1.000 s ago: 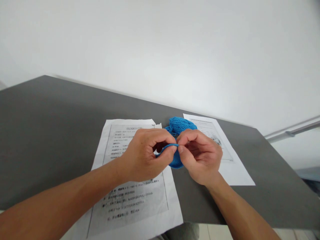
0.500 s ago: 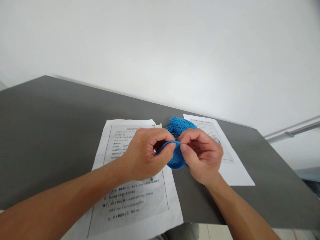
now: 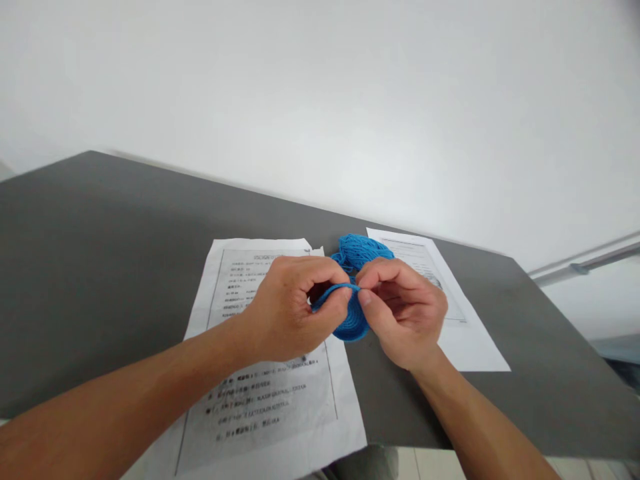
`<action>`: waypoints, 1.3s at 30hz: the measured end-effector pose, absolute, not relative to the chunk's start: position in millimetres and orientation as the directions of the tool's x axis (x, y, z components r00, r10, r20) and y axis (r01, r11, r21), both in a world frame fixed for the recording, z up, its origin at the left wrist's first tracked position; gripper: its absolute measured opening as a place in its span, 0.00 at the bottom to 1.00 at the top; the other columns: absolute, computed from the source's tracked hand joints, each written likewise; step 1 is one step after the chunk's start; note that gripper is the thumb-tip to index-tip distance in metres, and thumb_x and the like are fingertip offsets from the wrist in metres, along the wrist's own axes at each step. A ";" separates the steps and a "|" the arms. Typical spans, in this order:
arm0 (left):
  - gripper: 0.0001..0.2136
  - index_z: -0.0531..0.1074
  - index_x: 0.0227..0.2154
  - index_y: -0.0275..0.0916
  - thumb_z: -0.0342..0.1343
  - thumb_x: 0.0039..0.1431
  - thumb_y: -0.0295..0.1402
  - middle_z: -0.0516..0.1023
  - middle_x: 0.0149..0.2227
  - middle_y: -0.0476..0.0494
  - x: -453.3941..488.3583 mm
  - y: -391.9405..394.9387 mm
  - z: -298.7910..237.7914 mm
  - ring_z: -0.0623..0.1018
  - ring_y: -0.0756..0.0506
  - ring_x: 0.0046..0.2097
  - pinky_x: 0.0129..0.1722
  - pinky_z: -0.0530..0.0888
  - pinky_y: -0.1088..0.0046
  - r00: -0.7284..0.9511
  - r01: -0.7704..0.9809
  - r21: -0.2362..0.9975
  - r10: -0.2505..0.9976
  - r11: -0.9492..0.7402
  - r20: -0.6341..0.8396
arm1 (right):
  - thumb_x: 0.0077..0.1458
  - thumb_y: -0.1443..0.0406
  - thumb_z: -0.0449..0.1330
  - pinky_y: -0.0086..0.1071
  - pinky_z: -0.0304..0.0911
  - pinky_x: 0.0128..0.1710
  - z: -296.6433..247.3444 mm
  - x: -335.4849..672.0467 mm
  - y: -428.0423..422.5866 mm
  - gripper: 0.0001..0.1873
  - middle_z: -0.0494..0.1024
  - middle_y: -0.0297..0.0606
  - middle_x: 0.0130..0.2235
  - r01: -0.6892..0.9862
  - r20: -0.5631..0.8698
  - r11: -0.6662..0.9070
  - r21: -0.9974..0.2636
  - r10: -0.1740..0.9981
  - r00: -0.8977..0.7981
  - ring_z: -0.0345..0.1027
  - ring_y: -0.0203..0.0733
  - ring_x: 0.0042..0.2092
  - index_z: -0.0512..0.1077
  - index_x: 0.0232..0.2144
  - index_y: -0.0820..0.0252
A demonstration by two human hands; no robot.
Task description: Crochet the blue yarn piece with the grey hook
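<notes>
Between my hands is a round blue crocheted piece [image 3: 354, 321], its rows of stitches curving below the raised upper edge. My left hand [image 3: 295, 310] is closed, thumb and forefinger pinching that edge from the left. Close beside it, my right hand [image 3: 405, 307] pinches the same edge with thumb and forefinger, its other fingers curled in. No hook or needle can be made out in either grip. Just behind the hands lies a loose skein of blue yarn [image 3: 364, 251].
A creased printed sheet [image 3: 280, 433] lies under my left hand and forearm. Another printed sheet [image 3: 475, 347] is to the right, partly behind my right hand. The grey table [image 3: 125, 220] runs back to a white wall [image 3: 320, 100].
My right fingertips have shifted slightly left, closer to my left thumb. The crocheted piece has tilted a little and its lower edge sits slightly lower. My left hand has barely moved.
</notes>
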State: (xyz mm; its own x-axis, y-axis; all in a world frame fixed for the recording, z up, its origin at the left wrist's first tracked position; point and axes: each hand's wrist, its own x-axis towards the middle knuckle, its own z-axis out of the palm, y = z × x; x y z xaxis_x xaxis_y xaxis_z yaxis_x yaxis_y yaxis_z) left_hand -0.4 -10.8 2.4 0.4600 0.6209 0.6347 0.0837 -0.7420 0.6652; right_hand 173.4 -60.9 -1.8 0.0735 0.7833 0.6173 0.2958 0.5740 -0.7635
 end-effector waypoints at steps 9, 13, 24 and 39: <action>0.09 0.75 0.23 0.33 0.57 0.58 0.21 0.69 0.20 0.56 -0.3 -11.5 0.1 0.63 0.57 0.24 0.27 0.61 0.80 0.471 0.076 0.658 0.609 -0.749 0.639 | 0.51 0.75 0.63 0.25 0.64 0.25 -1.4 173.6 -61.7 0.09 0.74 0.29 0.26 0.297 0.597 0.558 -0.775 0.800 0.055 0.68 0.34 0.28 0.74 0.28 0.55; 0.09 0.75 0.23 0.33 0.57 0.58 0.21 0.69 0.20 0.55 -0.9 -11.4 0.7 0.63 0.57 0.24 0.26 0.61 0.80 0.474 0.071 0.658 0.606 -0.749 0.639 | 0.52 0.75 0.63 0.26 0.64 0.26 -1.8 173.9 -61.2 0.09 0.74 0.30 0.26 0.288 0.605 0.570 -0.769 0.795 0.042 0.68 0.34 0.29 0.74 0.28 0.56; 0.09 0.75 0.23 0.33 0.56 0.57 0.21 0.69 0.19 0.55 -1.3 -10.5 1.5 0.63 0.57 0.24 0.27 0.62 0.81 0.481 0.072 0.649 0.597 -0.757 0.642 | 0.53 0.75 0.63 0.26 0.66 0.26 -3.7 173.6 -61.3 0.09 0.75 0.30 0.27 0.292 0.606 0.573 -0.766 0.795 0.033 0.69 0.34 0.29 0.75 0.29 0.55; 0.08 0.76 0.25 0.33 0.57 0.59 0.21 0.71 0.20 0.55 -0.6 -11.1 0.3 0.64 0.57 0.24 0.26 0.63 0.82 0.466 0.037 0.701 0.633 -0.712 0.618 | 0.51 0.73 0.63 0.25 0.66 0.24 1.2 174.9 -60.0 0.07 0.75 0.29 0.25 0.356 0.594 0.521 -0.776 0.794 0.131 0.68 0.33 0.27 0.75 0.27 0.55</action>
